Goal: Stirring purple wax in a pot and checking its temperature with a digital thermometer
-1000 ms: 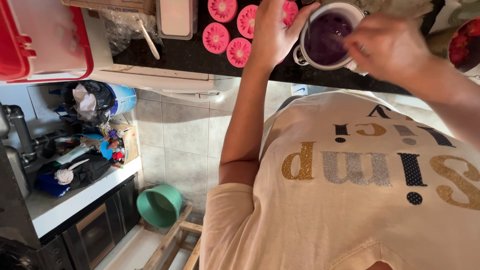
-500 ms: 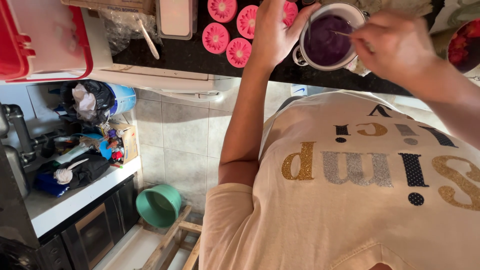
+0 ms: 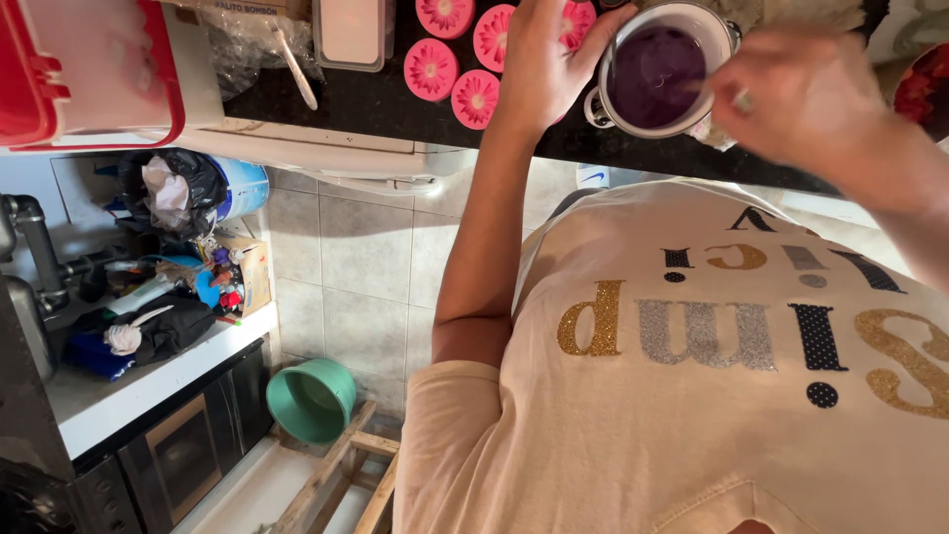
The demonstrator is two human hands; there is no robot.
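The left hand (image 3: 539,59) is wrapping around the left side of a small white pot (image 3: 664,69), with the thumb and fingers closed against its wall, so it is clamped on the pot and keeping it steady. The right hand (image 3: 801,94) is hovering just over the right rim of the pot, with the fingers pinched together on something thin; the picture is blurred there, so I cannot tell exactly what kind of tool it is. The pot is standing on the dark tabletop (image 3: 376,99), near its front edge, and it is holding a purple mixture (image 3: 657,64).

To stir well, I think the left hand should be keeping the pot pressed down and not tilting, because it is standing close to the edge, and the right hand should be moving in small circles that stay inside the rim, so the mixture is not splashing out.

Just left of the pot, pink round molds (image 3: 431,67) with a flower pattern are lying on the tabletop. I am counting five of them, one partly hidden behind the left hand. There is one pot, and one green bucket (image 3: 311,399) is standing on the floor below.
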